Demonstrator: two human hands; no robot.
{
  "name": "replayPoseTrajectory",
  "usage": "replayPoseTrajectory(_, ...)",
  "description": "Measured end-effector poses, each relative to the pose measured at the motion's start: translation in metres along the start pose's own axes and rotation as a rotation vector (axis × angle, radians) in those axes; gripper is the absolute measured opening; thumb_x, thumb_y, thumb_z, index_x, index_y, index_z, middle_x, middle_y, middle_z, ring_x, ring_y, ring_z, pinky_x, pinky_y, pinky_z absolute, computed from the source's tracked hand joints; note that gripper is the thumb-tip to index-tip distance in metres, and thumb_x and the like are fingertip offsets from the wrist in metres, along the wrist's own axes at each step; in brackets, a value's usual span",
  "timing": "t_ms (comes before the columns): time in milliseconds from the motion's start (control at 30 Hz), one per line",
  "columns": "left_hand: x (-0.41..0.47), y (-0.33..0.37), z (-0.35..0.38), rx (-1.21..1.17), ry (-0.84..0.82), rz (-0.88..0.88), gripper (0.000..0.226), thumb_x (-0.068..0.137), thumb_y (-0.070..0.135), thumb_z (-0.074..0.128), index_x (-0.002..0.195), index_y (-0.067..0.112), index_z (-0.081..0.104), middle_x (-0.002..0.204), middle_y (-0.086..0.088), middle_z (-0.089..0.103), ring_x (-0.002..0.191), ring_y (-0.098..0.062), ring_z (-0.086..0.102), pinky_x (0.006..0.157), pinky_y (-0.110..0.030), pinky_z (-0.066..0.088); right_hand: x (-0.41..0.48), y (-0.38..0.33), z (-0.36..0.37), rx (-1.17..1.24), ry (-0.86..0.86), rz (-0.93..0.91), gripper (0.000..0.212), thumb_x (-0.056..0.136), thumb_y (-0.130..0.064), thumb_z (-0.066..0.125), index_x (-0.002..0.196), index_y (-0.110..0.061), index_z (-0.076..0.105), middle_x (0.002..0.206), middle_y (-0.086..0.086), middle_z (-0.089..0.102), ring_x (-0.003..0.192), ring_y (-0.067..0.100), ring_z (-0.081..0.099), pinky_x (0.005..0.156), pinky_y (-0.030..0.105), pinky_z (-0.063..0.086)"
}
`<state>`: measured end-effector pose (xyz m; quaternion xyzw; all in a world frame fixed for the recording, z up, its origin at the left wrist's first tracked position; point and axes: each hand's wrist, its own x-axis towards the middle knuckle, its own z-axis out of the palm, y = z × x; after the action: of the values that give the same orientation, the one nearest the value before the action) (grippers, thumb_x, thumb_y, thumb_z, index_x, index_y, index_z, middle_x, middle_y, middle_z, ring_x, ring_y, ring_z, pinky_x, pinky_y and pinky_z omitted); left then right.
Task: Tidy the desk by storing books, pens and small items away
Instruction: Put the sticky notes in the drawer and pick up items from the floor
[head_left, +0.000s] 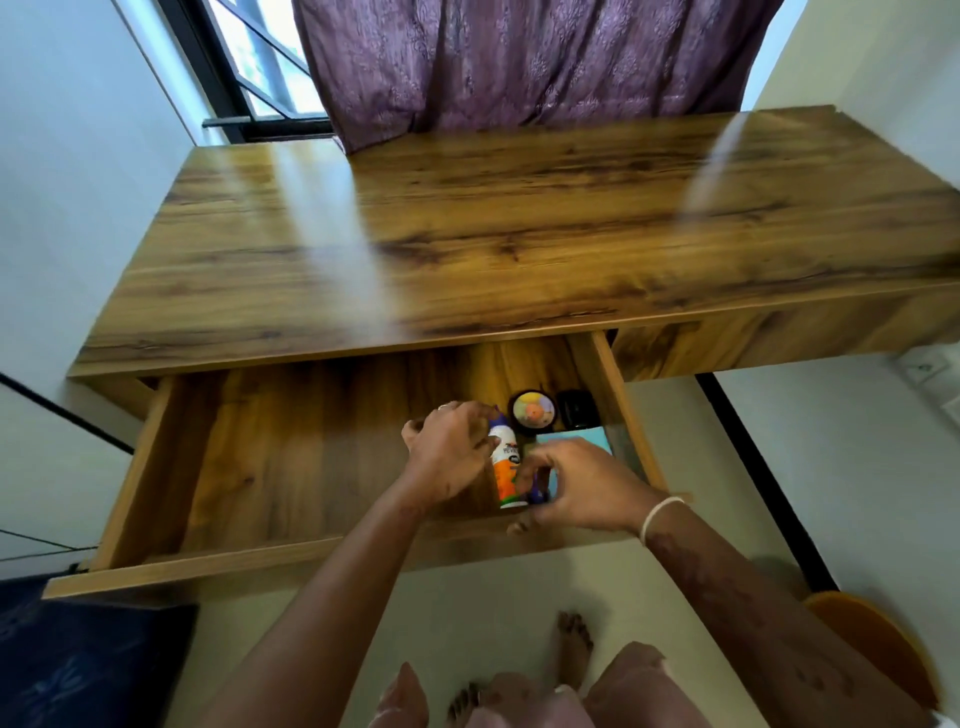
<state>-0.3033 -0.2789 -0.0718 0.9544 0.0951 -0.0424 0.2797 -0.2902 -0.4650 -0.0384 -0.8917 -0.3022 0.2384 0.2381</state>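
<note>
Bottle (505, 467), orange and white, lies in the right part of the open drawer (311, 553), below the frame's centre, between our two hands. Our left hand (451, 452) grips its upper, purple-capped end, while our right hand (584, 493) curls by its lower end, and we cannot tell whether it holds anything. Just above and to the right sit a round tin (532, 412), a black case (576, 408) and a light-blue book (576, 441).
</note>
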Motion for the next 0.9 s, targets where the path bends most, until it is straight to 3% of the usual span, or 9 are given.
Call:
replayPoseTrajectory(67, -0.016, -0.011, -0.005, -0.020, 0.008, 0.002, 0.029, 0.089, 0.035, 0.060, 0.118, 0.036, 0.062, 0.124, 0.014, 0.060, 0.126, -0.010, 0.046, 0.099, -0.043, 0.025, -0.005, -0.015, 0.016, -0.072, -0.014, -0.005, 0.041, 0.057, -0.056, 0.081, 0.081, -0.027, 0.066, 0.083, -0.011, 0.066, 0.077, 0.006, 0.060, 0.065, 0.028, 0.052)
replayPoseTrajectory(167, -0.036, -0.025, -0.018, -0.025, -0.007, 0.013, 0.028, 0.090, 0.035, 0.061, 0.118, 0.036, 0.062, 0.128, 0.014, 0.058, 0.128, -0.011, 0.044, 0.107, -0.049, 0.022, -0.005, -0.032, 0.028, -0.179, 0.074, -0.019, 0.026, 0.067, -0.040, 0.081, 0.082, -0.025, 0.066, 0.090, -0.006, 0.068, 0.084, 0.013, 0.059, 0.070, 0.030, 0.052)
replayPoseTrajectory(233, -0.044, -0.032, -0.028, -0.037, -0.004, 0.017, 0.028, 0.090, 0.034, 0.061, 0.118, 0.036, 0.062, 0.128, 0.013, 0.058, 0.129, -0.011, 0.044, 0.109, -0.049, 0.021, -0.003, -0.036, 0.029, -0.244, 0.093, -0.008, 0.026, 0.068, -0.039, 0.082, 0.085, -0.026, 0.068, 0.095, -0.005, 0.067, 0.087, 0.013, 0.059, 0.073, 0.030, 0.053)
replayPoseTrajectory(533, -0.053, -0.054, -0.046, -0.122, 0.097, 0.026, 0.021, 0.088, 0.040, 0.064, 0.109, 0.037, 0.064, 0.121, 0.015, 0.062, 0.126, -0.008, 0.045, 0.104, -0.039, 0.021, 0.019, -0.047, 0.020, -0.366, 0.110, 0.071, 0.024, 0.069, -0.039, 0.082, 0.086, -0.027, 0.071, 0.091, -0.008, 0.069, 0.087, 0.012, 0.061, 0.073, 0.028, 0.052)
replayPoseTrajectory(700, -0.051, -0.056, -0.050, -0.038, 0.092, 0.055, 0.043, 0.081, 0.054, 0.067, 0.119, 0.037, 0.059, 0.131, 0.010, 0.054, 0.127, -0.012, 0.043, 0.110, -0.042, 0.021, 0.039, -0.048, 0.012, -0.438, 0.200, 0.062, 0.033, 0.070, -0.037, 0.082, 0.094, -0.026, 0.062, 0.100, -0.004, 0.067, 0.090, 0.015, 0.060, 0.076, 0.031, 0.054)
replayPoseTrajectory(900, -0.030, -0.055, -0.060, 0.228, 0.083, 0.138, 0.080, 0.081, 0.045, 0.071, 0.148, 0.029, 0.029, 0.158, -0.002, 0.019, 0.147, -0.023, 0.012, 0.117, -0.047, 0.015, 0.069, -0.042, 0.000, -0.548, 0.369, 0.030, 0.070, 0.065, -0.044, 0.083, 0.123, -0.024, 0.049, 0.124, -0.001, 0.053, 0.114, 0.021, 0.052, 0.093, 0.035, 0.046)
